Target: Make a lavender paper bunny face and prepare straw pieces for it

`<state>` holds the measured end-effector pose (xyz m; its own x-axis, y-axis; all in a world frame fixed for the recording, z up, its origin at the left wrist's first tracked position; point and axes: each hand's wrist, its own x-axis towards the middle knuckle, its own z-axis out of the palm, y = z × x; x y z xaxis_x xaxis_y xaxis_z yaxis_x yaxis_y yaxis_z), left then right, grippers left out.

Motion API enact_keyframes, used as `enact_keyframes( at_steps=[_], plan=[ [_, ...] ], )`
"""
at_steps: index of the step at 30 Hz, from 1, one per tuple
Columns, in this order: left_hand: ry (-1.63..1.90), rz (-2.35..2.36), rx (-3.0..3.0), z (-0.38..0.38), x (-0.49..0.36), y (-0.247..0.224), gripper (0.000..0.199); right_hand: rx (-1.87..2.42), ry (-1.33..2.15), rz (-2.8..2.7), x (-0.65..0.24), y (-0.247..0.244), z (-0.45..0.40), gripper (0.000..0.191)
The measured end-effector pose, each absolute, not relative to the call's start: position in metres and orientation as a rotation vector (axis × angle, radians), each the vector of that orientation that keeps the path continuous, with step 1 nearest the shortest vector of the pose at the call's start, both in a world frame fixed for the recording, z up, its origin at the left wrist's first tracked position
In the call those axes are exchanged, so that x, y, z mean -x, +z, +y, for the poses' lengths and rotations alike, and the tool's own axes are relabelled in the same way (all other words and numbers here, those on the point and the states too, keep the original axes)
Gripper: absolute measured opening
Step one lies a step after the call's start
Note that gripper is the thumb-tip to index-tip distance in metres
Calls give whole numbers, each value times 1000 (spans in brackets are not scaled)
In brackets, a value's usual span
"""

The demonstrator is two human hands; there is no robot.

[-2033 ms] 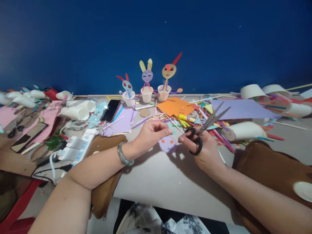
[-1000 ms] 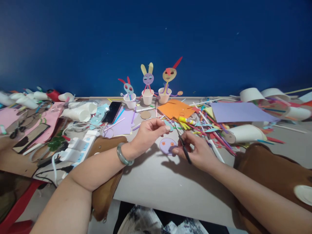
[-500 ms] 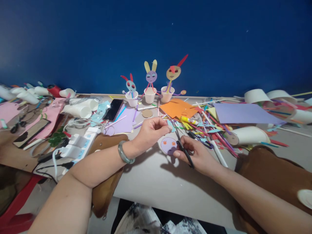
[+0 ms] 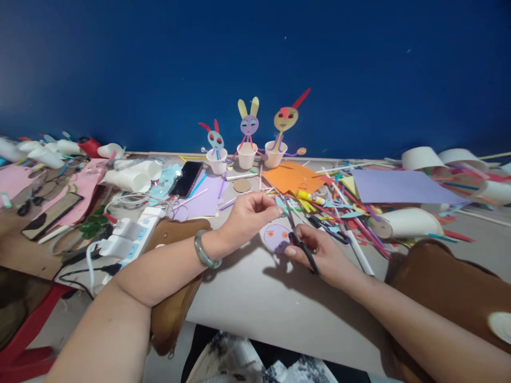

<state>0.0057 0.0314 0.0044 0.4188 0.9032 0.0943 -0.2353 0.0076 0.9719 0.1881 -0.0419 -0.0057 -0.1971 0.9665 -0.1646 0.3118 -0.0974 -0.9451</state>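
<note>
My left hand, with a bangle on the wrist, pinches a small piece of light blue paper. In my right hand is a pair of black-handled scissors, its blades pointing up and away beside the blue paper. Whether the blades touch the paper I cannot tell. Beneath both hands a purple paper disc with orange eyes lies on the table; the right fingers hide part of its edge.
Three paper-cup figures stand along the blue wall. Orange paper, a yellow glue stick and many coloured strips lie beyond my hands. At left are a phone, a power strip and a brown pouch; purple paper is at right.
Both hands stay in nearly the same place, the left on the blue paper and the right on the scissors. The whole view has shifted very slightly.
</note>
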Motion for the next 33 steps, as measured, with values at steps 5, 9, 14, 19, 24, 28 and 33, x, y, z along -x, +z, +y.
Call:
enact_keyframes(
  at_steps=[5, 9, 14, 19, 24, 28, 33],
  plan=[
    [1014, 697, -1242, 32, -5, 5, 29, 1431, 1354, -1527, -190, -9, -42, 59],
    [1034, 696, -1206, 32, -6, 8, 27, 1413, 1382, -1525, -191, -11, -42, 58],
    [1034, 711, -1192, 31, -6, 9, 24, 1374, 1440, -1519, -190, -12, -42, 56],
    [1021, 704, -1219, 32, -6, 7, 25, 1367, 1451, -1503, -190, -11, -42, 55],
    [1020, 716, -1237, 33, -5, 5, 25, 1380, 1449, -1483, -189, -9, -43, 56],
    [1016, 715, -1225, 33, -6, 6, 24, 1381, 1464, -1459, -188, -9, -42, 57],
    [1020, 718, -1213, 32, -6, 8, 24, 1397, 1467, -1453, -188, -8, -41, 58]
  ],
)
